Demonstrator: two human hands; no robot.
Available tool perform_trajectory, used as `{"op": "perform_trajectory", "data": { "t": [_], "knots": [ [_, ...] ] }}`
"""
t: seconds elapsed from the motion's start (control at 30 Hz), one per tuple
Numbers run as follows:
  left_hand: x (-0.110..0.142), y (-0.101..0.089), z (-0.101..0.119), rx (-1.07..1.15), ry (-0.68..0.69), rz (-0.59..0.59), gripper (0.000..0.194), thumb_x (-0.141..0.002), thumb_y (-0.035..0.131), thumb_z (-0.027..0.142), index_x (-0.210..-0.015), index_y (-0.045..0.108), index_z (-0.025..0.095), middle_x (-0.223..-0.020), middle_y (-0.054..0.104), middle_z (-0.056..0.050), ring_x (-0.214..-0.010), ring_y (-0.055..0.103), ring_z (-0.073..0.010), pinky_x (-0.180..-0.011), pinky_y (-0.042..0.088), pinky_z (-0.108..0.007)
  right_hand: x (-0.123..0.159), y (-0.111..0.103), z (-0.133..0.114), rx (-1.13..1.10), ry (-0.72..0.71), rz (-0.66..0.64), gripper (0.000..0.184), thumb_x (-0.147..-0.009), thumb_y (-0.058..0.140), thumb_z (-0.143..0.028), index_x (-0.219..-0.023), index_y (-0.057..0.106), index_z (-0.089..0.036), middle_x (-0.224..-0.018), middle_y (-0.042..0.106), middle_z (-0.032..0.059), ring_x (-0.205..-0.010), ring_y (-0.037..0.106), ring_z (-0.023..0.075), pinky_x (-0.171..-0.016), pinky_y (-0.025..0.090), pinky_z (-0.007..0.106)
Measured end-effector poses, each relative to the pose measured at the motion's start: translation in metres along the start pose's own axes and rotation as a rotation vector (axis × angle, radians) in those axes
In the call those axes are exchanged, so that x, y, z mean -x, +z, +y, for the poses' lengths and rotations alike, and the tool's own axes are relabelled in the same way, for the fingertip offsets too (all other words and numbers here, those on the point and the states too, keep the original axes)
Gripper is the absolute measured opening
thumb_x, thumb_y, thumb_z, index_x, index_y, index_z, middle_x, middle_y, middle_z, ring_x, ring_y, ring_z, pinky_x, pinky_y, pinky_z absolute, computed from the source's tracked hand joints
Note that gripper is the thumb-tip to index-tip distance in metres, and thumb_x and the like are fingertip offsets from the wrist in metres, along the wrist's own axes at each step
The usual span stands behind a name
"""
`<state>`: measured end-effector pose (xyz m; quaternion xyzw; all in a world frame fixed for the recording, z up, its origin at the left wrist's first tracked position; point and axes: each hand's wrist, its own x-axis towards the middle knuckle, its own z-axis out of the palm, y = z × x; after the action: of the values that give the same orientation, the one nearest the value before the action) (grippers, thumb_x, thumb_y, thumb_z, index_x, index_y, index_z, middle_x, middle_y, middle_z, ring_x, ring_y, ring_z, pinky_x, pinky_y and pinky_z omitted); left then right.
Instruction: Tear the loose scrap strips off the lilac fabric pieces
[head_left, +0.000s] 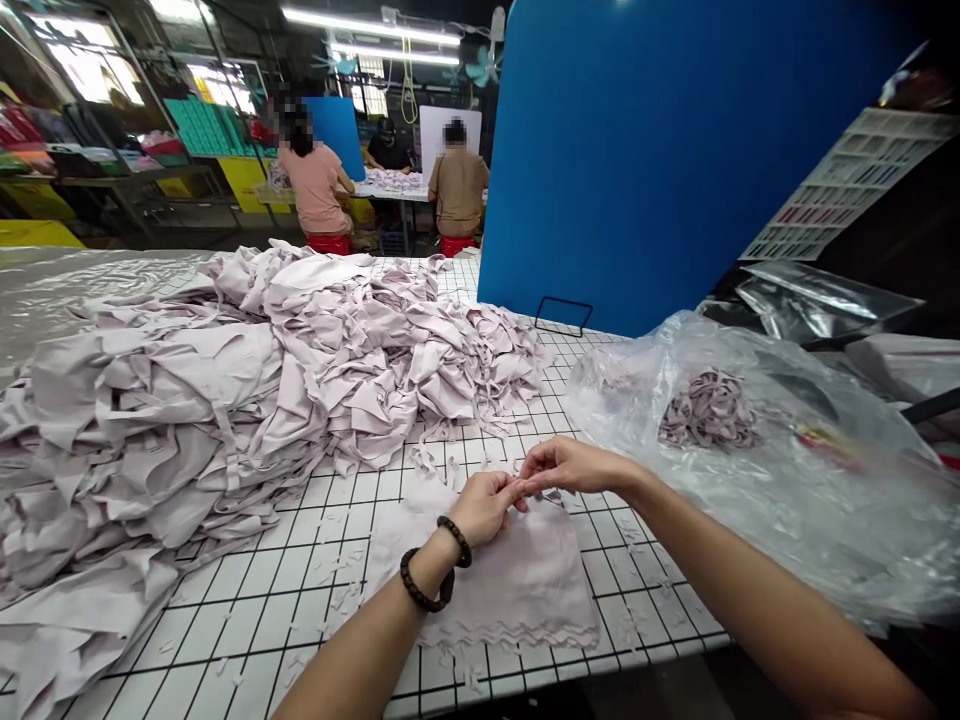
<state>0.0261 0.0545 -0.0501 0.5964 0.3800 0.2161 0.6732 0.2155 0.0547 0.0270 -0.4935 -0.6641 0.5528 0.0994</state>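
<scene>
On the near edge of the gridded table (247, 640), right in front of me, lies a flat, layered cloth (517, 590) of pale mauve, its wavy edges turned toward me. Over its far end my left hand (480, 508) and right hand (574, 466) meet, fingers bent, the tips coming together; whether they pinch an edge, a thread or nothing at all is too small for me to tell. Two dark bracelets (463, 542) circle my left wrist, and that forearm passes over the left side of the cloth. My right arm reaches in from the other side, beside a clear bag (810, 510) that spreads over the right of the table, with a tangle of mauve strips (709, 408) showing at it. Small pale scraps (341, 598) are scattered around the cloth. To my left and ahead, a big heap (300, 370) of the same mauve fabric covers much of the table, well apart from my fingers. Beyond the bag stands a tall blue board (637, 160), a black wire stand (566, 302) at its foot. Farther off, under tube lamps (375, 27), a person in pink (315, 190) and another in brown (457, 185) sit at a second table.
</scene>
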Motion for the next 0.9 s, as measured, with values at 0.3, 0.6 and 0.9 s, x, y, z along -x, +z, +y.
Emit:
{"op": "perform_trajectory", "data": {
  "t": [0.3,0.6,0.9],
  "knots": [
    [0.006,0.007,0.0,-0.105,-0.066,-0.04,0.045,-0.078,0.052,0.058,-0.075,0.06,0.013,-0.068,0.064,-0.002,-0.036,0.042,-0.0056,-0.035,0.029,-0.019,0.005,0.01,0.014,-0.192,0.003,-0.094,0.055,-0.074,0.068,-0.049,-0.12,0.053,-0.023,-0.094,0.061,0.003,-0.052,0.046,0.0045,-0.039,0.028,0.016],
    [0.02,0.008,0.011,-0.04,-0.13,-0.045,0.051,-0.073,0.055,0.063,-0.076,0.061,0.013,-0.066,0.063,-0.002,-0.032,0.04,-0.0043,-0.032,0.024,-0.018,0.002,0.014,0.015,-0.237,0.083,-0.183,0.041,-0.074,0.065,-0.053,-0.09,0.064,-0.015,-0.073,0.059,-0.0006,-0.046,0.04,0.0027,-0.036,0.019,0.016],
    [0.031,0.014,0.01,0.181,-0.123,0.108,0.043,-0.076,0.058,0.054,-0.083,0.06,0.012,-0.082,0.066,-0.004,-0.032,0.04,-0.0017,-0.03,0.027,-0.017,0.004,0.025,0.01,-0.301,0.163,0.374,0.049,-0.079,0.053,-0.06,-0.073,0.062,-0.012,-0.051,0.048,-0.0025,-0.037,0.033,0.0036,-0.035,0.016,0.019]
  ]
}}
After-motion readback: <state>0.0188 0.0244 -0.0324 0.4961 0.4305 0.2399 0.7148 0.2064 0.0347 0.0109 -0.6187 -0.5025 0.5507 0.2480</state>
